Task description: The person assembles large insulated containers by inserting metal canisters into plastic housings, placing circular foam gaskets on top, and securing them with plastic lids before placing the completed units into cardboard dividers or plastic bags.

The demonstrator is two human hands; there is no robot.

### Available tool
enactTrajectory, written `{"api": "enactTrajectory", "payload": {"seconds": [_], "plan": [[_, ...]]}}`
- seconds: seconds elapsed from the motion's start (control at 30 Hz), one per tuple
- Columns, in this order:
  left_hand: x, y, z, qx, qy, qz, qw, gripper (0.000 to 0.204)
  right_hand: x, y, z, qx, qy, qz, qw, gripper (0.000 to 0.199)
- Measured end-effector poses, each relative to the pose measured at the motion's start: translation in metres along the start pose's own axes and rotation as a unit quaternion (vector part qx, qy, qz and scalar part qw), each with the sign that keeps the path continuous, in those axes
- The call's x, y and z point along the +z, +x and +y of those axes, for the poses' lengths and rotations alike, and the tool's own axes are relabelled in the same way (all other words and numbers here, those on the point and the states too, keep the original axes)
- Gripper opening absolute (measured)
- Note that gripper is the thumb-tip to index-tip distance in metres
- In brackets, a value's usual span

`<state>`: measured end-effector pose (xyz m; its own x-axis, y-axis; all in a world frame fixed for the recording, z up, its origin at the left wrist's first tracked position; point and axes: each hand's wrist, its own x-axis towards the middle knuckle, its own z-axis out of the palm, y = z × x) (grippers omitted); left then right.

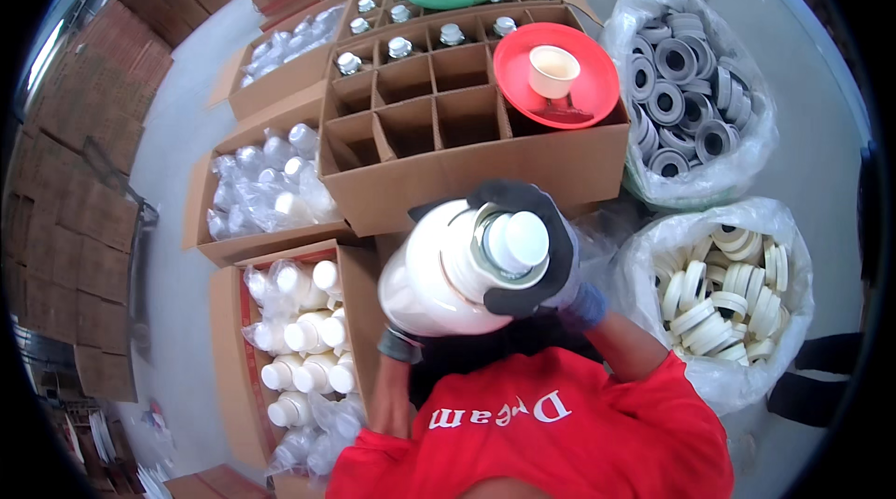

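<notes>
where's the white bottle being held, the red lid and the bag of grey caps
white bottle (439,275), head view, on its shoulder
red lid (583,60), head view, on its bare right side
bag of grey caps (747,144), head view, on the plastic wall

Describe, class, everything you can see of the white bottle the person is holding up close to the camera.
The white bottle is smooth, glossy plastic, round-bodied, narrowing to a neck with a white cap. It is tilted, cap toward the camera and the right. The right hand, in a dark glove, wraps the neck and cap; the left hand supports its base from below. It is held above the cardboard boxes.
</notes>
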<state>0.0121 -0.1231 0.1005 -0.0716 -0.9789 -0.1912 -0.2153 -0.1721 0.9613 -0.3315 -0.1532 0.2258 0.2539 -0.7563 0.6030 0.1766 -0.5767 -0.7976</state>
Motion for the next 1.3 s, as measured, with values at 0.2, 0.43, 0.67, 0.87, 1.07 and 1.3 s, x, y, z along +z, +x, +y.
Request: {"api": "enactTrajectory", "payload": {"seconds": [0.2, 0.43, 0.67, 0.87, 1.07, 1.3], "plan": [[-0.028, 0.055, 0.087, 0.076, 0.189, -0.126, 0.971, 0.047, -0.009, -0.118, 0.044, 0.221, -0.045, 0.014, 0.974, 0.082], [0.115, 0.090, 0.116, 0.185, 0.484, -0.251, 0.818, 0.027, -0.044, -0.177, 0.047, 0.466, -0.101, -0.153, 0.866, 0.044], [0.124, 0.094, 0.101, 0.169, 0.412, -0.285, 0.849, 0.030, -0.297, -0.307, 0.082, 0.568, -0.670, 0.196, 0.435, 0.071], [0.109, 0.088, 0.100, 0.248, 0.374, -0.109, 0.887, 0.034, -0.290, -0.270, 0.076, 0.496, -0.562, 0.272, 0.603, 0.062], [0.186, 0.086, 0.182, 0.467, 0.370, -0.145, 0.790, 0.086, -0.131, -0.074, 0.025, 0.276, 0.160, 0.361, 0.876, 0.040], [0.090, 0.098, 0.124, 0.401, 0.202, -0.111, 0.887, 0.053, -0.066, -0.024, 0.084, 0.419, 0.076, -0.001, 0.905, 0.049]]}}
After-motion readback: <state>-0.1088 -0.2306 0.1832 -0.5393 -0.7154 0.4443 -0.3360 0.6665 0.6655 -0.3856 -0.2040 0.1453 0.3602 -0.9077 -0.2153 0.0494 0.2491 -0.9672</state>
